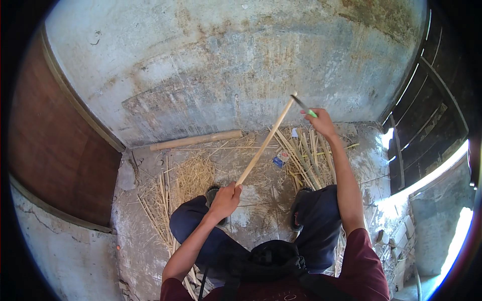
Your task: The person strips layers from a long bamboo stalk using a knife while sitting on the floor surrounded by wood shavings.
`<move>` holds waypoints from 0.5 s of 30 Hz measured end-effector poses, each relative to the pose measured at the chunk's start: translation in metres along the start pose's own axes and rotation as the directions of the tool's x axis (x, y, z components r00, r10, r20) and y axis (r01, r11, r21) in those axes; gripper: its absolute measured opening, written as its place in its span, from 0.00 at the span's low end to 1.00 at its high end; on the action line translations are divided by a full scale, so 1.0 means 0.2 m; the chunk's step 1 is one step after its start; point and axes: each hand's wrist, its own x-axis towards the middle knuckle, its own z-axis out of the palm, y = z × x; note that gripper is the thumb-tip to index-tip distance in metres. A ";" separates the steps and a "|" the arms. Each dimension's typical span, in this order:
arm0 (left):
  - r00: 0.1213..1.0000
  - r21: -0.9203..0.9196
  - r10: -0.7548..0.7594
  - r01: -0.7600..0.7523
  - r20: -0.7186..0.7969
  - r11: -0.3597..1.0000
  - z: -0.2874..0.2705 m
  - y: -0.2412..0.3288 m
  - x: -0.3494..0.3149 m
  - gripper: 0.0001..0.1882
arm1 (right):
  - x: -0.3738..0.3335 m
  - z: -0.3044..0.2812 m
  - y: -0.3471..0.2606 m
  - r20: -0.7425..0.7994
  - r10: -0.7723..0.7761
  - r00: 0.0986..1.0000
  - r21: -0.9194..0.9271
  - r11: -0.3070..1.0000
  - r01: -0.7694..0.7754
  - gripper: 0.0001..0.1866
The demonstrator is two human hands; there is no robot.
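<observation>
My left hand (225, 201) is closed round the near end of a long pale bamboo strip (263, 145), which slants up and away to the right. In my right hand (320, 122) is a knife (303, 105) with a green handle, its fingers wrapped round that handle. The dark blade points up to the left and meets or crosses the strip close to its far end; whether it has cut in cannot be made out.
Thin shavings (195, 175) lie piled at the left, beside narrow strips. Split bamboo pieces (312, 158) rest at the right, near a blue-and-red packet (280, 160). A thick bamboo pole (197, 140) lies along the stained wall (211, 75). Bricks or blocks (400, 235) stand at the lower right.
</observation>
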 end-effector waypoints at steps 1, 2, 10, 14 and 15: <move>1.000 0.009 -0.003 0.003 -0.003 1.000 -0.02 -0.01 0.00 0.21 | 0.00 0.04 -0.05 0.090 -0.097 0.991 0.034 0.995 0.095 0.18; 1.000 -0.067 -0.013 0.013 0.003 0.998 -0.05 -0.02 0.00 0.22 | -0.02 0.08 -0.10 0.088 -0.100 0.991 0.043 0.994 0.097 0.18; 0.995 -0.304 -0.090 0.070 -0.050 0.950 -0.17 0.16 0.17 0.29 | -0.27 0.29 -0.49 0.260 -0.375 0.890 0.113 0.927 0.358 0.14; 0.985 -0.356 -0.080 0.021 -0.151 0.934 -0.14 0.19 0.23 0.29 | -0.32 0.35 -0.57 0.279 -0.384 0.880 0.094 0.923 0.373 0.15; 0.977 -0.348 -0.080 0.006 -0.199 0.938 -0.14 0.21 0.23 0.29 | -0.33 0.35 -0.56 0.264 -0.368 0.892 0.088 0.930 0.358 0.15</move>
